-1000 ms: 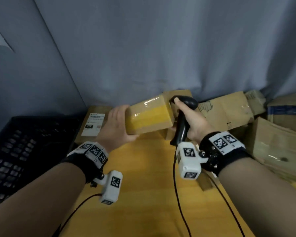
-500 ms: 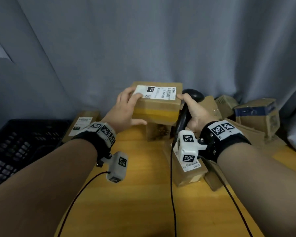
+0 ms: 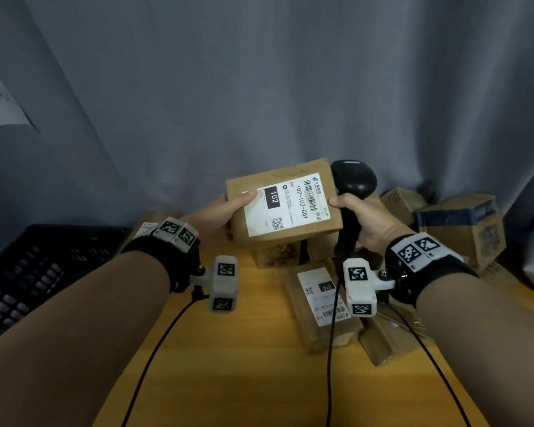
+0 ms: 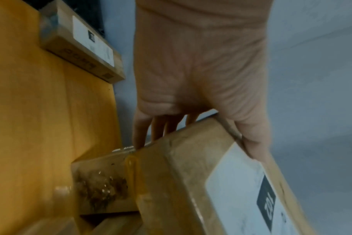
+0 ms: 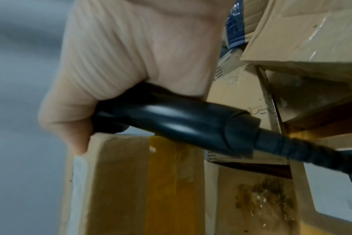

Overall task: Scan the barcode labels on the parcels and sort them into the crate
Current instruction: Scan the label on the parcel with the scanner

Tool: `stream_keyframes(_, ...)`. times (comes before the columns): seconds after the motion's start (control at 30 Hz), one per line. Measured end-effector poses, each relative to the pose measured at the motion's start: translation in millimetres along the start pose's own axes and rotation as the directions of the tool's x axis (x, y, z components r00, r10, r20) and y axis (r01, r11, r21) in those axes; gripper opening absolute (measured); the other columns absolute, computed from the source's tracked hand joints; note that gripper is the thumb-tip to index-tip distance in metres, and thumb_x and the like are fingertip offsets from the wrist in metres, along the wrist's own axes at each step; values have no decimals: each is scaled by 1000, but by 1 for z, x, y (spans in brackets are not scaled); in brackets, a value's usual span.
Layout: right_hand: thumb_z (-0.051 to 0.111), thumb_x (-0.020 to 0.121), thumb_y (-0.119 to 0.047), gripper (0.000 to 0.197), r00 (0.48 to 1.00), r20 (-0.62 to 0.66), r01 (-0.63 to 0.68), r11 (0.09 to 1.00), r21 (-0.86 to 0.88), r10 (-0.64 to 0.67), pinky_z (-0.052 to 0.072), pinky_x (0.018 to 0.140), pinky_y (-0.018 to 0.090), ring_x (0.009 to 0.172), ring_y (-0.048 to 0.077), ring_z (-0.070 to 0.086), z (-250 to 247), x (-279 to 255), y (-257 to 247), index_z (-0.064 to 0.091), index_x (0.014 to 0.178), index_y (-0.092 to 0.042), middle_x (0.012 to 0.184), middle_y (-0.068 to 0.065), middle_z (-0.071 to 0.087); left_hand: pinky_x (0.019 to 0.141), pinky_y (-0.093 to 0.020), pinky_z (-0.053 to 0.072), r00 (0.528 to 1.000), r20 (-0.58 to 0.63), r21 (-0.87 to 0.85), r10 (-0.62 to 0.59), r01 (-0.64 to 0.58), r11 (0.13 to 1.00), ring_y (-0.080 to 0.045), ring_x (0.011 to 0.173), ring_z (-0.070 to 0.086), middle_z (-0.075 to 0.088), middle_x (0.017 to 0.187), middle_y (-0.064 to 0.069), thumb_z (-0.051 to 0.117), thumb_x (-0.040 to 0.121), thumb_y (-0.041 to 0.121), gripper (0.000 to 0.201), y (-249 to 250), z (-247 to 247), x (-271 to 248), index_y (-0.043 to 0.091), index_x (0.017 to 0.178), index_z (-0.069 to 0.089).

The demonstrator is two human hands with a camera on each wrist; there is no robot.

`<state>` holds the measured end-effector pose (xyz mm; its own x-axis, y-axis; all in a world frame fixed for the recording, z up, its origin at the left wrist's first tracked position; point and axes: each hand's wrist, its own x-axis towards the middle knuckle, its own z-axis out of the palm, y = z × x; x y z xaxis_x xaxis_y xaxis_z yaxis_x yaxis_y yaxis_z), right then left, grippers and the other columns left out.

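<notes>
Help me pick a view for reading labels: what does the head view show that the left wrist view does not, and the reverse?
Only the head view shows the black crate, the scanner in the right hand, and the label's barcode. Only the left wrist view shows the fingers behind the held parcel. Both show the left hand, that parcel's white label and the yellow table.

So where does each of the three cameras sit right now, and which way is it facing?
Head: worn high, looks forward and down at the table; both forearms, left hand, right hand.
Left wrist: under the left hand, looks along its fingers at the held parcel.
Right wrist: under the right hand, looks along it at the scanner.
Shared: all three show the parcel.
</notes>
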<state>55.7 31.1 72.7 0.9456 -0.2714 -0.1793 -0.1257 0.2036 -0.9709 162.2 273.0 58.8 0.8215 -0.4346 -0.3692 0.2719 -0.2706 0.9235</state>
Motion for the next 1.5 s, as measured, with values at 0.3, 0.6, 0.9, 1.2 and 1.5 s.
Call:
stream_keyframes(0.3,78,79,-21,24,979,-192,-3,951,310,66,51,97,42,104,25,68,5,13,18,68,100,-14,95,7,73,86,-50,55,949,-307,-267,65,-152,952,-25,105,63,57,123,-1,72,83,34,63,8,18,2,32,130,29)
stream_keyframes(0.6,82,70,-19,59,994,-110,19,962,272,11,54,92,45,104,26,70,39,25,27,61,124,-8,112,11,72,80,-27,51,975,-193,-54,112,-125,991,-9,97,58,57,112,1,64,87,45,46,12,33,0,18,117,42)
stream_keyframes(0.9,70,76,2,41,992,-111,48,993,-112,-61,56,84,37,93,20,72,16,34,25,62,116,-2,98,8,75,97,-49,43,992,-79,76,102,-97,992,-28,102,65,66,122,-4,72,56,72,98,6,15,6,16,133,49)
stream_keyframes(1.2,71,76,0,35,983,-177,29,992,-125,-51,55,81,40,92,24,69,15,29,12,60,107,-13,97,8,71,70,-8,51,984,149,232,102,-135,963,8,87,66,67,100,20,63,90,14,25,9,25,-2,27,110,56)
stream_keyframes(1.5,67,89,-27,22,988,-139,-111,941,-319,69,51,82,39,78,20,59,22,28,-11,60,103,-13,83,4,62,82,-33,52,997,-73,159,-20,32,987,-19,110,61,69,110,2,67,87,32,32,1,18,0,17,115,63)
